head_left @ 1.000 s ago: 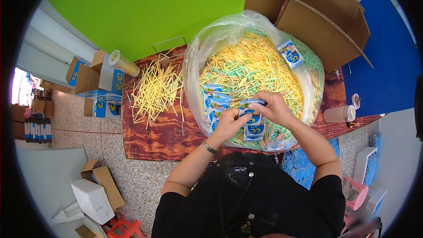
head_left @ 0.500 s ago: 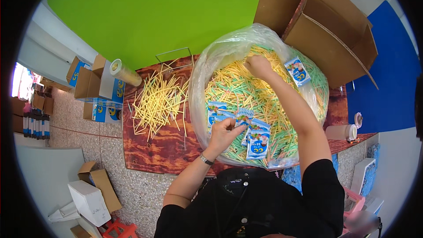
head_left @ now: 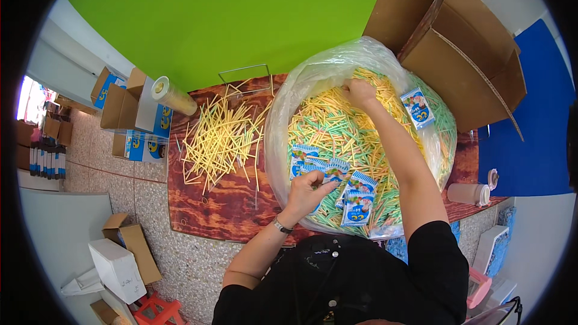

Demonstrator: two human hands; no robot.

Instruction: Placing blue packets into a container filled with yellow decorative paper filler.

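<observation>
A large clear plastic bag (head_left: 277, 121) lies open on the table, full of thin short sticks (head_left: 328, 120) in yellow, green and orange. Near its front edge my left hand (head_left: 304, 194) pinches a small blue-and-white packet (head_left: 336, 170) between thumb and fingers. More such packets lie on the sticks around it, among them one packet (head_left: 359, 207) to the right and another packet (head_left: 299, 157) to the left. My right hand (head_left: 361, 92) reaches to the far side of the heap, fingers curled down at the sticks; what they hold is hidden.
Long yellow sticks (head_left: 221, 144) lie loose on the red-brown table (head_left: 211, 216), beside a clear canister (head_left: 173, 96) and wire stand (head_left: 244, 71). An open cardboard box (head_left: 463, 66) stands behind the bag. One packet (head_left: 417, 108) rests at right, near a bottle (head_left: 468, 194).
The whole view has shifted a little. Against the heap, my right hand has gone slightly farther away and left. My left hand stays with the packet.
</observation>
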